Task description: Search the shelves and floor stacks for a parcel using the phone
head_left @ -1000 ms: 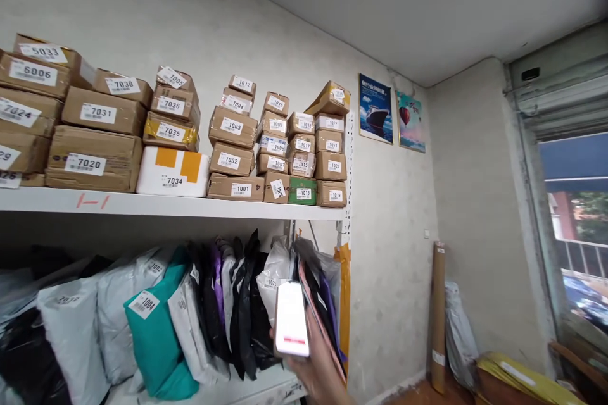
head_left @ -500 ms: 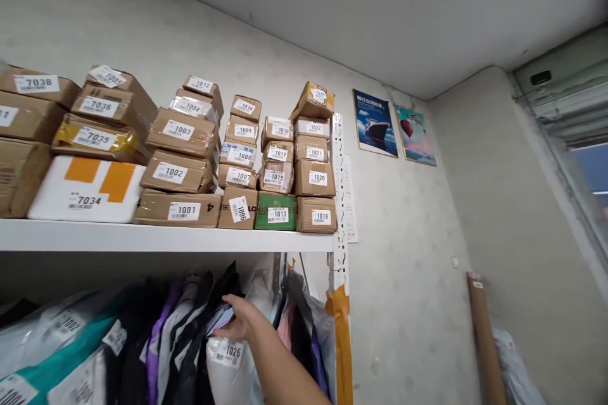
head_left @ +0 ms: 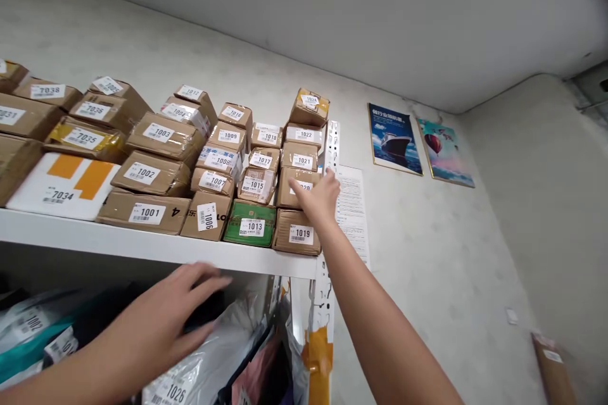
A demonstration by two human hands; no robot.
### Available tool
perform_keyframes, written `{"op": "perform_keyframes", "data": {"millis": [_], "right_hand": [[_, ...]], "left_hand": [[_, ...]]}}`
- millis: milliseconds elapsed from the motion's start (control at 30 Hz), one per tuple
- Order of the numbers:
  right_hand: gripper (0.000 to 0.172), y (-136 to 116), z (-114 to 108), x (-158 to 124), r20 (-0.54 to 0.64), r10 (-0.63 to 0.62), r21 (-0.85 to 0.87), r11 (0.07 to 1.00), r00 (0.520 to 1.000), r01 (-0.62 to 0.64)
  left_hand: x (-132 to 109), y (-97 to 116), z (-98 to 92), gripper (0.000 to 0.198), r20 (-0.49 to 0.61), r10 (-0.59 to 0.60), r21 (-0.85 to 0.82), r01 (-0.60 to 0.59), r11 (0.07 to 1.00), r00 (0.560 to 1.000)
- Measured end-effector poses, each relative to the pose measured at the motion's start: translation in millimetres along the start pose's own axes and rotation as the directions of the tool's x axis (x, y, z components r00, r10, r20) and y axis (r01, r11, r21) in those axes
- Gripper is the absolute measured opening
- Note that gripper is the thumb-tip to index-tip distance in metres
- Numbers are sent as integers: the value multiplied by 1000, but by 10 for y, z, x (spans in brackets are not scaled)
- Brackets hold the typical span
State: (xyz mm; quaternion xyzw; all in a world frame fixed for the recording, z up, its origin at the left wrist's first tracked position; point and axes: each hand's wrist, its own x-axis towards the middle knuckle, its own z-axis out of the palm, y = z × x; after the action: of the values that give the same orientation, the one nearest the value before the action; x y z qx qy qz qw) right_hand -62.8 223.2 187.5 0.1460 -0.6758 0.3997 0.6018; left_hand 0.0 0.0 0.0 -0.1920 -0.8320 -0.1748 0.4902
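My right hand (head_left: 320,197) is raised at the right end of the upper shelf, thumb apart from the fingers, in front of the cardboard box labelled 1020 (head_left: 287,193) and partly hiding its label. Whether it touches the box I cannot tell. Under it sits box 1019 (head_left: 297,232); boxes 1021 (head_left: 299,157), 1022 (head_left: 304,135) and 1024 (head_left: 310,107) are stacked above. My left hand (head_left: 178,307), slightly blurred, hovers below the shelf edge with its fingers spread and nothing in them. Close beneath it lies a grey plastic mailing bag labelled 1026 (head_left: 204,361).
The white shelf (head_left: 190,254) carries more labelled boxes, including the green one marked 1013 (head_left: 249,223). A perforated white post (head_left: 325,294) wrapped with orange tape (head_left: 318,361) stands at its right end. Other bags (head_left: 33,323) fill the lower level. Posters (head_left: 392,139) hang on the wall.
My right hand has left the bags and risen to the stacked boxes at the right. My left hand has come into view from the lower left. The view has tilted and shifted.
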Motion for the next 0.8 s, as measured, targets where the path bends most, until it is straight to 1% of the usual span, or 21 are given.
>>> {"op": "perform_keyframes", "data": {"millis": [33, 67, 100, 167, 200, 233, 267, 300, 367, 400, 433, 500, 633, 800], "right_hand": [[102, -31, 90, 61, 31, 17, -81, 997, 999, -15], [106, -59, 176, 94, 51, 29, -150, 988, 998, -21], [109, -82, 250, 107, 55, 34, -203, 979, 998, -23], [109, -112, 353, 108, 32, 24, -272, 962, 999, -15], [109, -120, 382, 109, 22, 20, -288, 958, 1000, -13], [109, -126, 398, 113, 15, 24, -292, 956, 1000, -19], [110, -130, 406, 122, 11, 34, -289, 957, 999, -29], [110, -134, 409, 132, 8, 45, -284, 958, 999, -41], [110, -143, 407, 154, -10, 62, -270, 961, 998, -62], [111, -147, 405, 161, -27, 68, -256, 964, 997, -73], [110, -150, 404, 164, -46, 70, -240, 967, 996, -79], [108, -151, 402, 162, -74, 74, -209, 974, 995, -88], [103, -129, 401, 146, -86, 74, -157, 984, 994, -87], [98, -89, 411, 143, -116, 63, -119, 990, 991, -77]], "left_hand": [[238, 155, 79, 44, 71, -7, 13, 6, 1000, 997], [473, 320, 174, 56, 100, -47, 21, 45, 999, 994], [691, 486, 284, 68, 92, -93, 22, 91, 996, 991], [1047, 790, 527, 88, -19, -161, -7, 160, 987, 987], [1178, 918, 651, 92, -98, -200, -28, 199, 980, 975], [1281, 1028, 772, 90, -168, -246, -34, 243, 969, 955], [1360, 1120, 884, 82, -242, -304, -42, 303, 952, 921], [1422, 1194, 984, 71, -310, -363, -54, 365, 930, 879], [1509, 1297, 1138, 53, -398, -468, -102, 469, 877, 789], [1539, 1330, 1189, 50, -419, -503, -131, 498, 857, 756], [1563, 1352, 1222, 49, -428, -525, -154, 513, 844, 736], [1593, 1373, 1245, 52, -428, -536, -180, 513, 839, 727], [1618, 1368, 1236, 61, -412, -542, -181, 517, 837, 732], [1647, 1335, 1315, 78, -475, -512, -132, 518, 845, 715]]}}
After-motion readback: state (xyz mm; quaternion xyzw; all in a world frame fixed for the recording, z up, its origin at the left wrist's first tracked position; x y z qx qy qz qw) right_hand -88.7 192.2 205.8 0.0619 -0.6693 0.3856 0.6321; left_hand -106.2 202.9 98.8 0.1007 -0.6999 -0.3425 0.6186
